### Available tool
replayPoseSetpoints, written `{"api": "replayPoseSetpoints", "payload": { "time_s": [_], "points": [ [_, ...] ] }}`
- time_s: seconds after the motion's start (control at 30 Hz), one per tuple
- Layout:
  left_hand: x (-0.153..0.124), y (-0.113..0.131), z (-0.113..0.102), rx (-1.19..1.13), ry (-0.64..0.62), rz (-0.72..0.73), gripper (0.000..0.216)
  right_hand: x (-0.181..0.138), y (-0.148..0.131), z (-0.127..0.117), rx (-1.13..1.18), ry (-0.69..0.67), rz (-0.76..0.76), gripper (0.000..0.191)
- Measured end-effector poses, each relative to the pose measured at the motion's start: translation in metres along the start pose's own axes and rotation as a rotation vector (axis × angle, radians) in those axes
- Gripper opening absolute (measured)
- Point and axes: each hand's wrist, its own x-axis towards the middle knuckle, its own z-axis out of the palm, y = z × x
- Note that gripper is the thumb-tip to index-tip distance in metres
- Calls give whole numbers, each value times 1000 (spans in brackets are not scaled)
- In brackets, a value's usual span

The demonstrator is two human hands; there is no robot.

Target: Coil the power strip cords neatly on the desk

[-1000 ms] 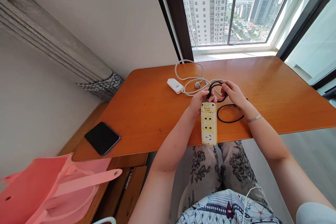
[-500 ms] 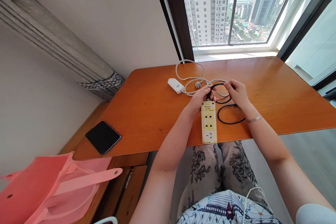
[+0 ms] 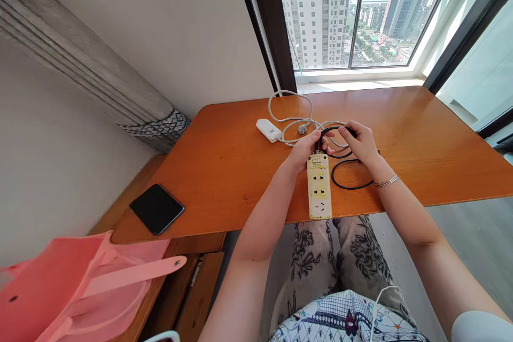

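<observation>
A yellowed power strip (image 3: 319, 187) lies lengthwise on the wooden table (image 3: 224, 171), its near end reaching the front edge. Its black cable (image 3: 348, 184) loops out from the far end and lies on the table to the right. My left hand (image 3: 306, 150) is closed on the cable where it leaves the strip. My right hand (image 3: 360, 141) is closed on a loop of the same black cable just beyond. Both hands sit close together at the strip's far end.
A white adapter (image 3: 267, 130) with a coiled white cord (image 3: 292, 117) lies behind my hands. A black phone (image 3: 157, 209) rests on a lower wooden cabinet at the left, beside a pink bag (image 3: 72, 283). A window stands behind the table.
My right hand has shifted a little right and back while working the black cable into a loop. The power strip and my left hand have barely moved.
</observation>
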Motion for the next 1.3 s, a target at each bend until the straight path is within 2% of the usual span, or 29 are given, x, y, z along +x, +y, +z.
{"api": "replayPoseSetpoints", "payload": {
  "time_s": [0.1,0.27,0.47,0.63,0.8,0.9,1.0,1.17,1.3],
  "points": [
    [-2,2,5,-61,41,-2,22,-1,-3,-1,-94,-20,-9,47],
    [-5,7,11,-82,103,-61,23,-2,-3,-2,-123,-96,-33,57],
    [-8,14,10,-68,2,-79,18,-1,-4,0,-63,-133,-39,58],
    [-7,16,8,-113,-65,-108,20,0,-1,1,-33,-132,-31,55],
    [-5,16,7,-166,-1,-128,30,14,-4,-3,-146,-199,-81,45],
    [-8,21,6,-136,15,-101,27,27,-12,-3,-248,-282,-144,39],
    [-12,28,7,-84,40,-72,30,34,-18,2,-247,-315,-165,38],
    [-13,29,11,-41,61,-40,31,28,-6,8,-97,-308,-107,43],
    [-12,27,14,-88,139,-6,28,25,7,-3,-81,-288,-1,52]
  ]
}}
